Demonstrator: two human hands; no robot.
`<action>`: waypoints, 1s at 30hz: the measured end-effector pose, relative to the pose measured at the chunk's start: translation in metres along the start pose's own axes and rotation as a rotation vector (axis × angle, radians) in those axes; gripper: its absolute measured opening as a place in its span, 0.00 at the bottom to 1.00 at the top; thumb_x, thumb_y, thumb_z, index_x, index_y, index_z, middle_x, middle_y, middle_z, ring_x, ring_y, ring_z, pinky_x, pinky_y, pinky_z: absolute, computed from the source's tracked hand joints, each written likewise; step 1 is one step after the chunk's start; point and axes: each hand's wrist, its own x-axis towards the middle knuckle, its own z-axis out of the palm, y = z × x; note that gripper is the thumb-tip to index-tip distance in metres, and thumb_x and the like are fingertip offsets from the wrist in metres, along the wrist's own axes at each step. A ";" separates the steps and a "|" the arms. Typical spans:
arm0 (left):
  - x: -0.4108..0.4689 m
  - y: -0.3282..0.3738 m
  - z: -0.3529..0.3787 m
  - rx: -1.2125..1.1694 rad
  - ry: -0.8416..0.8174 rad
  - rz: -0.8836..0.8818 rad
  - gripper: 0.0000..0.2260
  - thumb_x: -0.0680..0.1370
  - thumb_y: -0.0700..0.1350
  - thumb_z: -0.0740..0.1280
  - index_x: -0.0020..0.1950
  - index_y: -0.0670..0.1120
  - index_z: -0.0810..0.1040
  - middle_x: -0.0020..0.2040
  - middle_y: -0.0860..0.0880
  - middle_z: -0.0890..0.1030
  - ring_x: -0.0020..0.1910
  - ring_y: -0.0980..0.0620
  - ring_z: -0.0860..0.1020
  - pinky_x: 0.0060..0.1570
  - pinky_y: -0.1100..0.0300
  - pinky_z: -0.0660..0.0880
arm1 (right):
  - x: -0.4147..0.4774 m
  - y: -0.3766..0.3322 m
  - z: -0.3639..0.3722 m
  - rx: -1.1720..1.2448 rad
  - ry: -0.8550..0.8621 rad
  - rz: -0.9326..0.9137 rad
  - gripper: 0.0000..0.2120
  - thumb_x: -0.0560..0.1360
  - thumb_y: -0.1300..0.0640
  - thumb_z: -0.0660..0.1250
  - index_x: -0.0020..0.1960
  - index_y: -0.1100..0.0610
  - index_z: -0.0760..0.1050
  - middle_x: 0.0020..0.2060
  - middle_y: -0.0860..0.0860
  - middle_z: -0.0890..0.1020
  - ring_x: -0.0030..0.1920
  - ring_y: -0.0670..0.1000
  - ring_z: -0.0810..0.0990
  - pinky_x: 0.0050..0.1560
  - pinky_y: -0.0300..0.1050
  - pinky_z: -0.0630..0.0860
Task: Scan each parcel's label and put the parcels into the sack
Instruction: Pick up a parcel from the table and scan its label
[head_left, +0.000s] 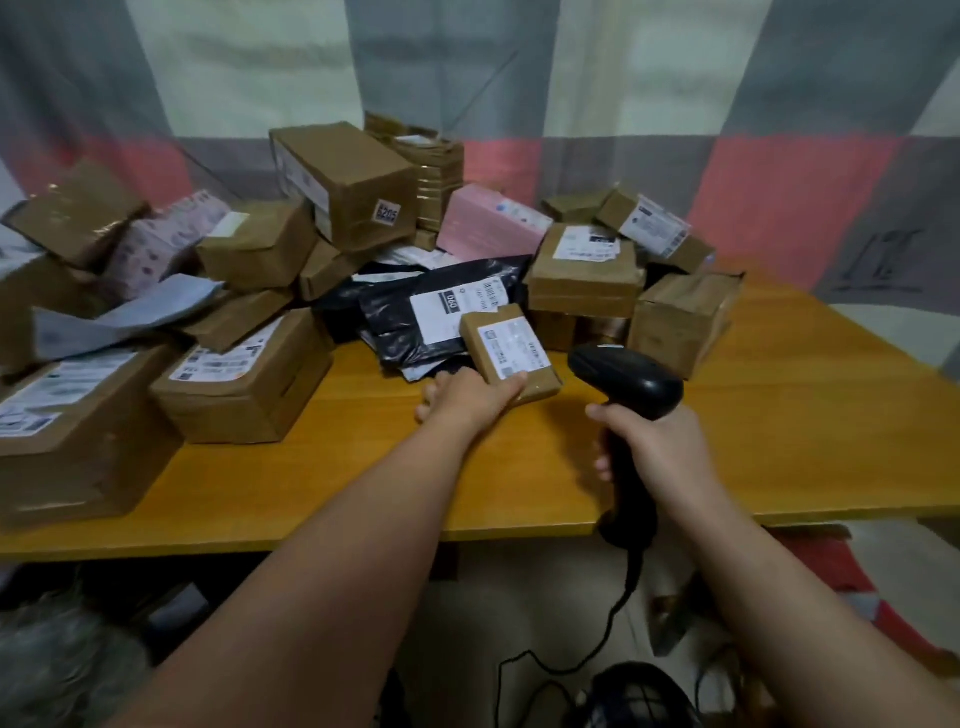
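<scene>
My left hand grips the near end of a small brown parcel with a white label facing up, held just above the wooden table. To its right, my right hand holds a black corded barcode scanner by the handle, its head pointing toward the parcel's label. Behind lies a black plastic mailer with a white label, amid a heap of brown cardboard parcels. No sack can be made out with certainty.
Brown boxes crowd the table's left and back, with a pink box and a grey mailer among them. Checked cloth hangs behind. The scanner cable trails down to the floor. A grey woven material sits at bottom left.
</scene>
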 end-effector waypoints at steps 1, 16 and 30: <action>0.002 0.005 0.003 -0.023 -0.001 -0.022 0.36 0.70 0.72 0.62 0.68 0.47 0.71 0.69 0.43 0.68 0.68 0.40 0.64 0.63 0.47 0.62 | 0.002 -0.001 -0.003 0.022 0.010 0.018 0.06 0.71 0.60 0.72 0.37 0.60 0.78 0.24 0.53 0.78 0.24 0.50 0.77 0.25 0.41 0.75; -0.067 -0.106 -0.075 -0.299 -0.225 0.190 0.17 0.76 0.58 0.67 0.59 0.50 0.76 0.52 0.53 0.82 0.48 0.56 0.80 0.51 0.61 0.75 | -0.008 -0.001 0.023 0.095 -0.130 -0.020 0.05 0.72 0.61 0.72 0.39 0.59 0.79 0.26 0.52 0.79 0.27 0.50 0.77 0.29 0.41 0.76; -0.127 -0.128 -0.064 0.442 0.296 0.663 0.20 0.79 0.59 0.60 0.68 0.52 0.68 0.62 0.50 0.77 0.57 0.51 0.77 0.49 0.58 0.75 | -0.050 0.025 0.058 0.120 -0.138 -0.011 0.04 0.73 0.62 0.71 0.44 0.55 0.78 0.27 0.47 0.80 0.28 0.46 0.78 0.30 0.38 0.77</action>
